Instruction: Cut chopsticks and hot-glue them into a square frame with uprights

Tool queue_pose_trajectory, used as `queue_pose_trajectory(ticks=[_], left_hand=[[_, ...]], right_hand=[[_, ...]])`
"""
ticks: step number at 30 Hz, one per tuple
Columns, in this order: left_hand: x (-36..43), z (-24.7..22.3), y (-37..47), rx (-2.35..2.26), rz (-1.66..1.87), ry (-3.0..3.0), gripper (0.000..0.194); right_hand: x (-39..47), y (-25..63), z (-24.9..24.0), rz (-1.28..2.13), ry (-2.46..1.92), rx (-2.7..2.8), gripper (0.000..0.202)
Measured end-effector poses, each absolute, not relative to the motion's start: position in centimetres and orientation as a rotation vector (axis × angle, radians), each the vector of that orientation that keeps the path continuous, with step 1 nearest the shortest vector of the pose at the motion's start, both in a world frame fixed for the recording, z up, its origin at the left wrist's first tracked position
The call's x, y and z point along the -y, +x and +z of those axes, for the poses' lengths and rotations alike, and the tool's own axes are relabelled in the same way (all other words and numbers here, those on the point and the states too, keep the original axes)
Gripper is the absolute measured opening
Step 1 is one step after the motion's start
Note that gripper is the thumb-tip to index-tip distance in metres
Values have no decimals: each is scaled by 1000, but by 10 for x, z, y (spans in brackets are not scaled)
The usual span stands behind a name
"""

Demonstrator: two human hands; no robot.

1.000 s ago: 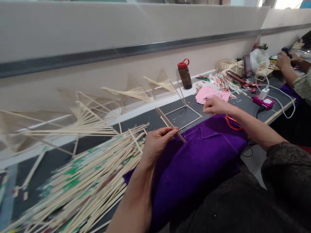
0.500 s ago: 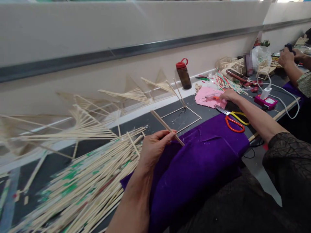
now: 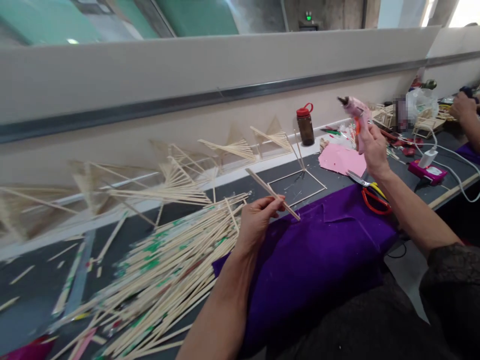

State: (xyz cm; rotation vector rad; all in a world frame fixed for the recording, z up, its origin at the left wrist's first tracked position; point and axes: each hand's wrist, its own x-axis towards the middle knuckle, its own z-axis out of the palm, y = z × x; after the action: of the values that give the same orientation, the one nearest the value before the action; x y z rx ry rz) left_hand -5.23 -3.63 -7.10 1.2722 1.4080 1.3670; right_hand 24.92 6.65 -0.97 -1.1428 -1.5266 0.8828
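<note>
My left hand pinches a few thin wooden sticks over the edge of a purple cloth. Raised above the table, my right hand is wrapped round the handle of a pink glue gun, its dark nozzle pointing up and left. A rectangular stick frame with upright sticks at its back corner lies on the grey table beyond my left hand. Below the glue gun is a pink sheet. Scissors with red and yellow handles lie at the cloth's right edge.
A large pile of sticks covers the left side. Fan-shaped stick models stand along the wall, beside a brown bottle. On the right are a magenta box with white cables and another person's hand.
My right hand has lifted the glue gun up off the pink sheet. My left hand still holds the sticks. The view has shifted left and up.
</note>
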Motion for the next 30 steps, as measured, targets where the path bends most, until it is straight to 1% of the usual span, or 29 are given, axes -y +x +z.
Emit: queue_pose_trajectory(ticks=[3,6,10,13,20,26,30], left_hand=[[32,-67,-57,-1324,1554,1039,31],[28,-62,-66,-1247,1690,786,32],[25,-56,-78,-1119,1776,534,21],[23,-55,-85,-1052,1800,417,14],[21,-55,-91,-970,1816,333,13],[19,-59,-96,-988,1816,331,14],[16,-63,-96,-1041,1861,386,16]], right_hand=[[-46,212,-10,986,-956,1479,41],[-28,176,-21,1130,-803,1431,38],[-13,153,-40,1364,-751,1472,35],[-10,155,-51,1440,-803,1574,34],[-7,159,-59,1437,-795,1667,26],[-3,155,-62,1316,-802,1688,38],[-4,157,-66,1128,-907,1791,37]])
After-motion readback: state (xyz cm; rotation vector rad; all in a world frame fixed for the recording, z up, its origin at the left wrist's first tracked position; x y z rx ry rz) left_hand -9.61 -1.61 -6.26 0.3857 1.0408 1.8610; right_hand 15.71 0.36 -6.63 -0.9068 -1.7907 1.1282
